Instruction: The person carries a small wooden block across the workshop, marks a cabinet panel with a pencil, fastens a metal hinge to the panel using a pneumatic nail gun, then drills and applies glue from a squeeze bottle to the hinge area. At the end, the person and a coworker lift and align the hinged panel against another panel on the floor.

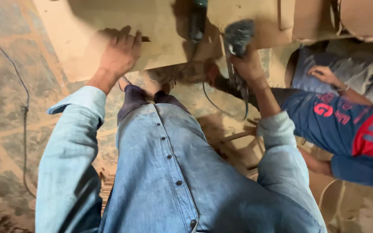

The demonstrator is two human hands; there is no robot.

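In the head view, the person is bending over a pale brown board [152, 30] lying across the top of the frame, and the work looks to be mid-cut or mid-trim. The left hand [119, 54] is pressing flat on the board at upper left, fingers spread and released, gripping nothing. The right hand [248, 64] is clenching around the dusty grey power tool [238, 36] at upper centre, near the board's lower edge. The next move likely calls for steady pressure from the left hand while the tool is being guided along the edge. Room is tight: a co-worker's arm [337, 86] in a blue and red sleeve is reaching in from the right, and a thin cable [24, 108] is trailing over the sawdust-covered floor [5, 64] at left, where more space is lying open.
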